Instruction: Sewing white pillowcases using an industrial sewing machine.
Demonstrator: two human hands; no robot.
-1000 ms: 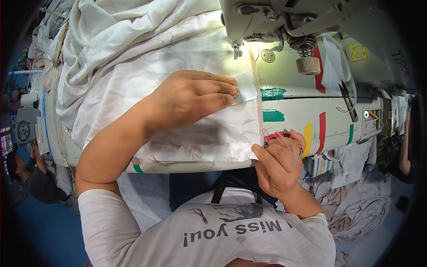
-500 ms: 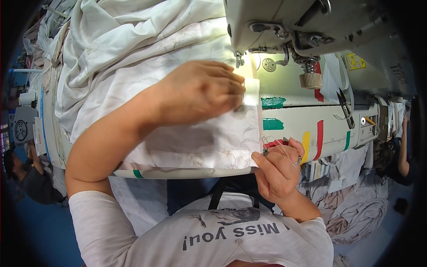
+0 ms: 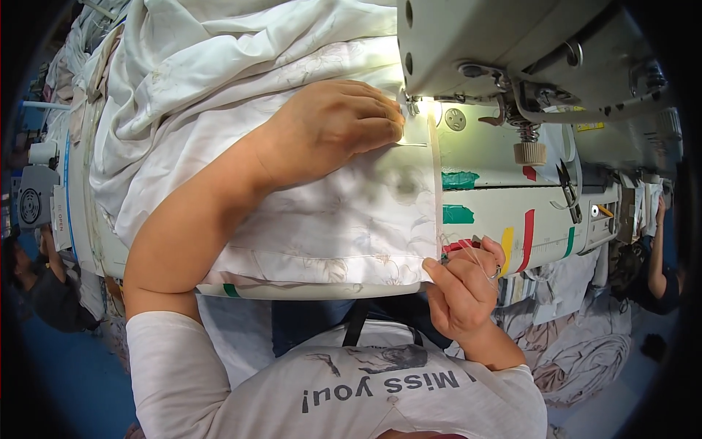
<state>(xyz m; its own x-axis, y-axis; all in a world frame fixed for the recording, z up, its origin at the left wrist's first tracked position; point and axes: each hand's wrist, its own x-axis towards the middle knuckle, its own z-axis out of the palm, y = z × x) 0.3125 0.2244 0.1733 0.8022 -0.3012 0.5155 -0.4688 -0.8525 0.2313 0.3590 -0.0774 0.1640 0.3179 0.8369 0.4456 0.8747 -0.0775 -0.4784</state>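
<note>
A large piece of white fabric with a faint floral print [image 3: 344,219] lies spread over the sewing table [image 3: 497,212]. My left hand [image 3: 333,128] presses flat on the fabric, fingertips right beside the presser foot [image 3: 409,110] of the white sewing machine [image 3: 526,51]. My right hand [image 3: 464,289] pinches the near right corner of the fabric at the table's front edge, with a thin thread running over its fingers. The fabric's right hem runs straight from that corner up to the needle area.
Coloured tape marks [image 3: 457,214] in green, red and yellow sit on the table right of the hem. Small snips [image 3: 569,190] lie further right. More white cloth [image 3: 205,66] is bunched at the far left. Other people [image 3: 654,256] sit nearby, and fabric is piled on the floor [image 3: 578,351].
My left hand has slid forward along the fabric toward the presser foot. My right hand keeps its pinch on the corner, and the view has shifted closer to the machine.
</note>
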